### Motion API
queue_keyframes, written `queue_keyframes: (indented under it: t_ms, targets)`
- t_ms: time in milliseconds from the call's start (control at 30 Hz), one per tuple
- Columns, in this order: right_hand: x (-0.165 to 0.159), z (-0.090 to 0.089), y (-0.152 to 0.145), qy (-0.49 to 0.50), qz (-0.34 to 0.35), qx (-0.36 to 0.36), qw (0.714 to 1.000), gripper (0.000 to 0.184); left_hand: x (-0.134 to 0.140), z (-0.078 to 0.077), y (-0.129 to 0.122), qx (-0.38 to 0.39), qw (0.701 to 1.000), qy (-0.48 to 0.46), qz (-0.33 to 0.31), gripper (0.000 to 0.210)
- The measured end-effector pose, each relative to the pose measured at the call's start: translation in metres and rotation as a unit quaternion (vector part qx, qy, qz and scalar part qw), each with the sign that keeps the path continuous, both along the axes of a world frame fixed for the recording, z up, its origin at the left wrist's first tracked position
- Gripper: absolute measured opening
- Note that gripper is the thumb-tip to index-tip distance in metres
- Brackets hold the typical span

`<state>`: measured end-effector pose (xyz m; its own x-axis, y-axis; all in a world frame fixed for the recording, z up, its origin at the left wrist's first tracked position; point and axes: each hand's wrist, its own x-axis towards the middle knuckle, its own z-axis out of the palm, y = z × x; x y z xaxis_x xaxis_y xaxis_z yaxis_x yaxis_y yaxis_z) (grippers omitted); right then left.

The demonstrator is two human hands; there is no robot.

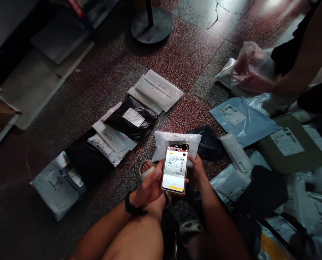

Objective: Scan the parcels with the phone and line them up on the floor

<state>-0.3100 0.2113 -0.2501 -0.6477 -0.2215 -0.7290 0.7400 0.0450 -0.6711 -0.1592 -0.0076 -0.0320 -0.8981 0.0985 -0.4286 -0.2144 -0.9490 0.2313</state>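
Smartphone (pixel 175 168) upright in my grip, long axis running away from me, top edge toward the white padded parcel (pixel 177 141) on the floor. My left hand (pixel 149 186) wraps its left edge, thumb on the side; my right hand (pixel 196 168) closes on the right edge and behind it. Screen lit: yellow header, white label page, yellow button at bottom. Phone sits above my knees, parcel just beyond it.
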Motion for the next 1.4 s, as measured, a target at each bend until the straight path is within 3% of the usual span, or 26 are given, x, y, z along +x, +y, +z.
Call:
queue_keyframes:
  t_ms: [100,433,567,800,1067,1400]
  targets:
    - [0.000,0.000,0.001,0.000,0.003,0.001,1.000,0.071,0.000,0.001,-0.001,0.002,1.000,-0.005,0.001,0.082]
    - [-0.002,-0.002,0.001,-0.009,0.005,-0.002,1.000,0.072,0.003,0.000,-0.002,0.006,1.000,0.000,0.011,0.072]
    - [-0.005,0.004,0.013,-0.021,0.007,0.004,1.000,0.074,0.004,0.002,-0.006,-0.011,1.000,-0.005,0.006,0.071]
    - [-0.004,0.017,0.053,-0.112,-0.007,0.014,0.994,0.071,0.003,0.002,-0.009,-0.062,0.998,-0.012,0.011,0.088]
    - [-0.001,0.034,0.047,-0.077,0.017,0.042,0.996,0.069,0.002,0.003,-0.008,-0.075,0.997,-0.012,0.029,0.089]
    - [0.002,0.034,0.063,-0.084,-0.097,0.037,0.991,0.065,0.004,-0.005,-0.006,-0.129,0.991,-0.037,0.020,0.093]
